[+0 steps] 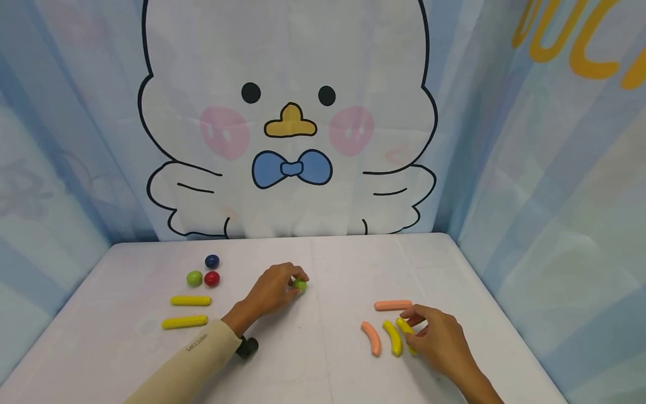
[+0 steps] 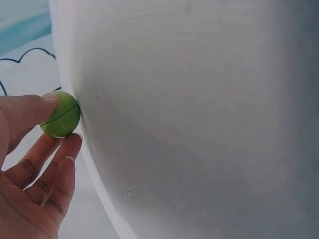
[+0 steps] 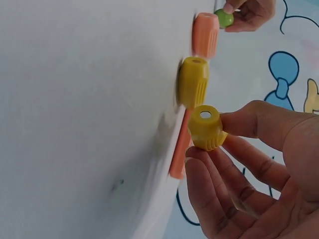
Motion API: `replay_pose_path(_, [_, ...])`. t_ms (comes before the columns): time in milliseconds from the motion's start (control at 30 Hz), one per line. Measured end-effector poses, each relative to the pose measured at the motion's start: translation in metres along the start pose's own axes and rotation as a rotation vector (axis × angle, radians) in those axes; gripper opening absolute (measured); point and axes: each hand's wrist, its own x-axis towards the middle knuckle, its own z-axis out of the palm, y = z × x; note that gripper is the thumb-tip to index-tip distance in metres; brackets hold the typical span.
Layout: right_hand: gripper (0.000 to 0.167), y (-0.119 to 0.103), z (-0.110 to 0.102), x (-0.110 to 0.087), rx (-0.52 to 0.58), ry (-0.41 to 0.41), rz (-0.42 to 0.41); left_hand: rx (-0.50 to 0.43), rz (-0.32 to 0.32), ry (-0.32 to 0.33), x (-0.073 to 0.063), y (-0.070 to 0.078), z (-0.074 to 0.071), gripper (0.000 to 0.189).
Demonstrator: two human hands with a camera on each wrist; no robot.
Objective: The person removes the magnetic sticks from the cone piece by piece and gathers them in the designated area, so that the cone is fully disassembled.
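My left hand (image 1: 275,289) pinches a green ball (image 1: 300,285) between thumb and fingers, at or just above the middle of the white table. A dark seam runs round this ball (image 2: 62,115) in the left wrist view. At the right, my right hand (image 1: 441,339) pinches a curved yellow stick (image 1: 404,325); its end (image 3: 205,128) shows a small silvery disc. Close to its left lies a second curved yellow stick (image 1: 392,338), then a curved orange stick (image 1: 370,338). A straight orange stick (image 1: 393,305) lies behind them, near my right fingertips.
On the table's left side sit a dark blue ball (image 1: 212,261), another green ball (image 1: 194,278) and a red ball (image 1: 212,279). Two straight yellow sticks (image 1: 190,301) lie in front of them. A printed cloth backdrop (image 1: 290,207) stands behind the table (image 1: 328,252).
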Motion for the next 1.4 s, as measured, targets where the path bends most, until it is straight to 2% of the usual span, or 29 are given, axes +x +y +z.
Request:
replay_pose_path(400, [0.034, 0.014, -0.003, 0.004, -0.052, -0.026, 0.029, 0.007, -0.006, 0.001, 0.001, -0.003, 0.002, 0.025])
replay_pose_path(600, [0.033, 0.017, -0.002, 0.006, -0.060, -0.030, 0.018, -0.001, -0.011, 0.001, 0.002, -0.002, 0.001, 0.026])
replay_pose_path(800, [0.031, 0.018, -0.001, 0.008, -0.066, -0.028, 0.007, -0.008, -0.021, -0.003, 0.002, -0.002, 0.002, 0.025])
replay_pose_path(1000, [0.031, 0.019, -0.002, 0.008, -0.074, -0.033, 0.032, -0.002, -0.029, -0.003, 0.002, -0.003, 0.002, 0.025])
replay_pose_path(1400, [0.033, 0.016, -0.004, 0.005, -0.077, -0.026, 0.043, 0.001, -0.008, -0.007, 0.001, -0.001, -0.001, 0.025])
